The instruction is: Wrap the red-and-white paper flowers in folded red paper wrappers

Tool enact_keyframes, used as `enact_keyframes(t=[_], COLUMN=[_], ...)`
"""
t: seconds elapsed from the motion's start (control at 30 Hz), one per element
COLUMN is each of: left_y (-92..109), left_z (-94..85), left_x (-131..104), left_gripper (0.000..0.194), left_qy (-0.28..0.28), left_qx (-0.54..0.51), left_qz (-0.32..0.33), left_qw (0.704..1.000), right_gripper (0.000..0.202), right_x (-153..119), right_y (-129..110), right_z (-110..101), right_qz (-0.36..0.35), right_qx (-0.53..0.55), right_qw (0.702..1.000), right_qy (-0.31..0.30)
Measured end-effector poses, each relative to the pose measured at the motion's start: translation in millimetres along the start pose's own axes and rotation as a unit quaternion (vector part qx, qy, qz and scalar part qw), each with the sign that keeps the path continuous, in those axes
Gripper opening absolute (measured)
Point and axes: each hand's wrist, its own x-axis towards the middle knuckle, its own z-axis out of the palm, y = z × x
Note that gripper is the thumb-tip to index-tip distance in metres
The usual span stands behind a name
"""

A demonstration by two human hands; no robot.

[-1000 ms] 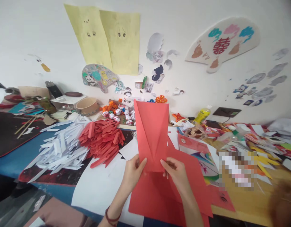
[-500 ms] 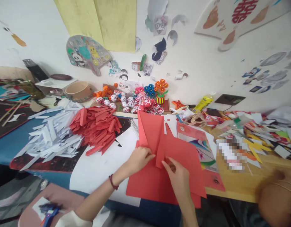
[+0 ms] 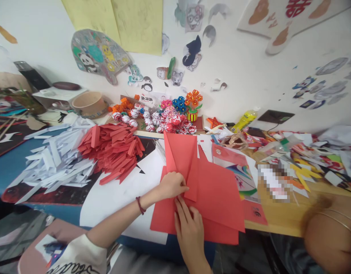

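A folded sheet of red paper (image 3: pixel 179 152) stands out at the middle, its flaps creased lengthwise, above larger red sheets (image 3: pixel 221 209). My left hand (image 3: pixel 173 185), with a dark red band on the wrist, is closed with thumb and fingers pinching the folded sheet's lower left edge. Just below it, my right hand (image 3: pixel 190 226) lies with fingers stretched out over the red paper, the fingertips close to the left hand. To the left are a heap of folded red paper strips (image 3: pixel 112 150) and a heap of white strips (image 3: pixel 59 161).
White paper (image 3: pixel 121 213) lies under the red sheets. Paper flowers (image 3: pixel 169 114) line the wall at the back. Paper scraps and a yellow bottle (image 3: pixel 245 120) are at the right. Another person's head (image 3: pixel 332 232) is at the lower right. A pink stool (image 3: pixel 29 243) stands lower left.
My right hand has moved left and down, from the folded sheet's right edge to beside my left hand. The left hand stays on the fold. The camera view has shifted slightly.
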Motion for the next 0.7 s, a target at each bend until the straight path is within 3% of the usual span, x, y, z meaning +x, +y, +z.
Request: enact_keyframes(t=[0.47,0.57,0.7], left_y=[-15,-19,-23], left_z=[0.8,2.7,6.6], left_x=[1,2,4], left_gripper=[0.019,0.019,0.018], left_qy=[-0.026,-0.026,-0.022], left_qx=[0.082,0.091,0.099], left_qz=[0.122,0.134,0.135], left_qw=[0.989,0.986,0.986], right_gripper=[0.060,0.058,0.060], right_x=[-6,-7,-1], right_y=[-9,0,28], right_z=[4,-5,-19], right_qz=[0.027,0.026,0.021], right_qx=[-0.026,0.029,0.066], right_qw=[0.999,0.999,0.997], right_qy=[0.009,0.003,0.042])
